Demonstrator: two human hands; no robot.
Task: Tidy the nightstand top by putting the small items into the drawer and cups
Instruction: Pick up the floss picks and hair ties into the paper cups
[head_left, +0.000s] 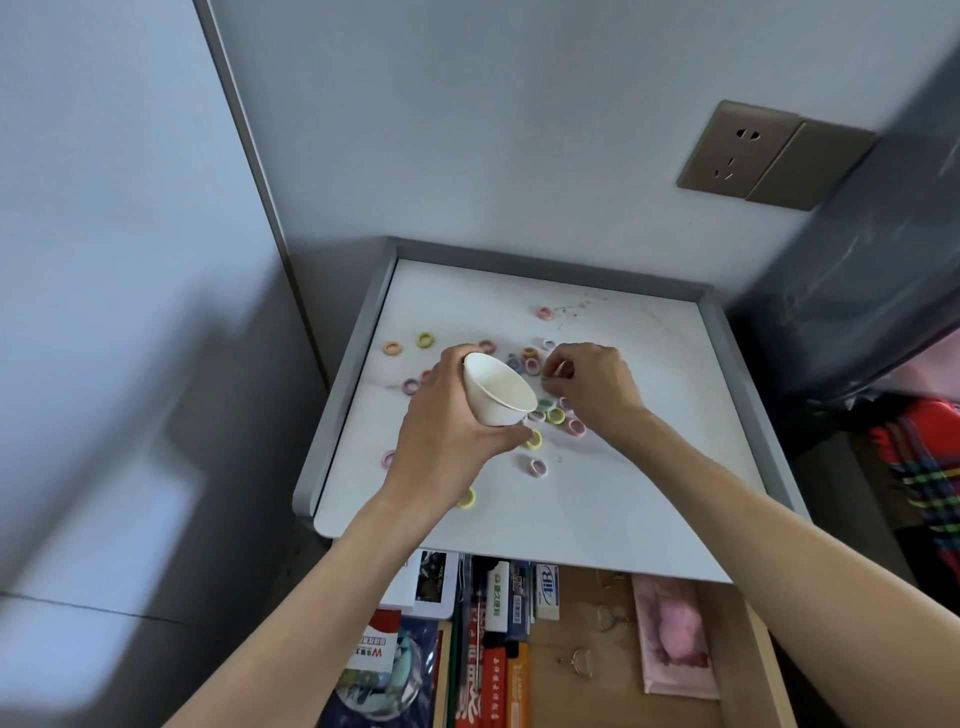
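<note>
step: left hand (447, 415) grips cup (498, 387), right hand (592, 387) curled over hair ties (555, 415) (pinching one? can't tell).
next: drop one in.

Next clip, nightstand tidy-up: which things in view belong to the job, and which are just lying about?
Job: paper cup, gripped tilted by the left hand; scattered hair ties; right hand reaching among them; nightstand top; open drawer.
Lying about: wall socket; plaid cloth; pink packet and blue-and-white box in the drawer.
</note>
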